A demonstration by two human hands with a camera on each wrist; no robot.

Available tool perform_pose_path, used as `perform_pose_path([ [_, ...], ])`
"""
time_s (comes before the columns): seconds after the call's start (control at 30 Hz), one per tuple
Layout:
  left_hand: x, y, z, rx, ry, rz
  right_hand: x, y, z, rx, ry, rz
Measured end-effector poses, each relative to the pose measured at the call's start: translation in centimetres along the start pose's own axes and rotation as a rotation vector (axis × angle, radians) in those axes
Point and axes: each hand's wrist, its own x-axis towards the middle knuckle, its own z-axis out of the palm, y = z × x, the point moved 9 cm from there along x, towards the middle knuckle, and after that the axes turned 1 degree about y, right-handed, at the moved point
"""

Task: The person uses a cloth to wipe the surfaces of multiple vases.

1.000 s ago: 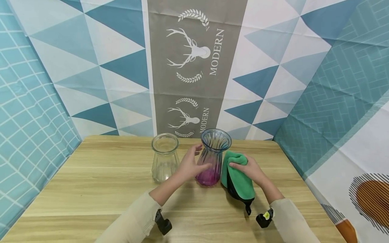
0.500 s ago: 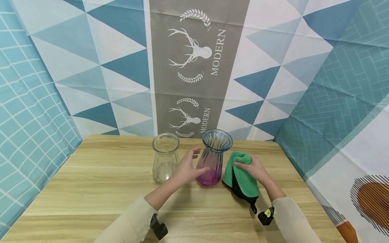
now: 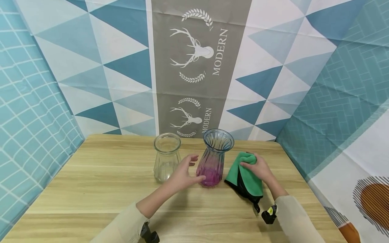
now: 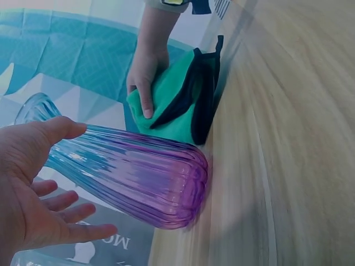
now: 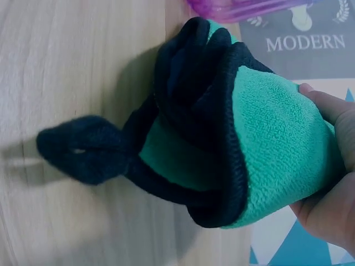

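Note:
A ribbed glass vase [image 3: 211, 165], blue at its flared rim and pink-purple at its base, stands upright on the table. Just left of it is my left hand [image 3: 181, 176], thumb and fingers spread and nothing gripped. In the left wrist view, that hand's thumb overlaps the vase [image 4: 138, 174]; whether they touch I cannot tell. To the vase's right, my right hand [image 3: 259, 167] pinches the top of a green cloth [image 3: 253, 182] with black edging and a black hanging loop. The cloth [image 5: 283, 138] droops in folds, its lower end at or near the tabletop.
A clear glass vase [image 3: 166, 166] with a thick rim stands left of my left hand. Behind the wooden table [image 3: 100, 182] hangs a patterned fabric backdrop [image 3: 194, 67]. More patterned fabric hangs at both sides.
My left hand has drawn back a little, left and toward me, from the coloured vase. The right hand has carried the cloth slightly rightward, widening its gap from that vase.

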Motion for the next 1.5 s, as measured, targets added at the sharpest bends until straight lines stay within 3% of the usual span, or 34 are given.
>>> perform_pose_path([
  [0.47,-4.0,-1.3,-1.9,-0.014,-0.064,-0.039,0.2,2.2,-0.2,-0.037,0.022,0.064],
  [0.8,-6.3,-2.8,-5.0,0.074,-0.045,-0.088,0.1,3.3,-0.1,-0.109,0.048,0.096],
  [1.07,-6.7,-4.6,-7.3,0.130,-0.011,-0.155,0.1,4.0,-0.3,-0.149,0.058,0.124],
  [1.5,-6.0,-7.0,-11.3,0.156,0.062,-0.164,0.0,4.9,-0.4,-0.121,0.047,0.141],
])
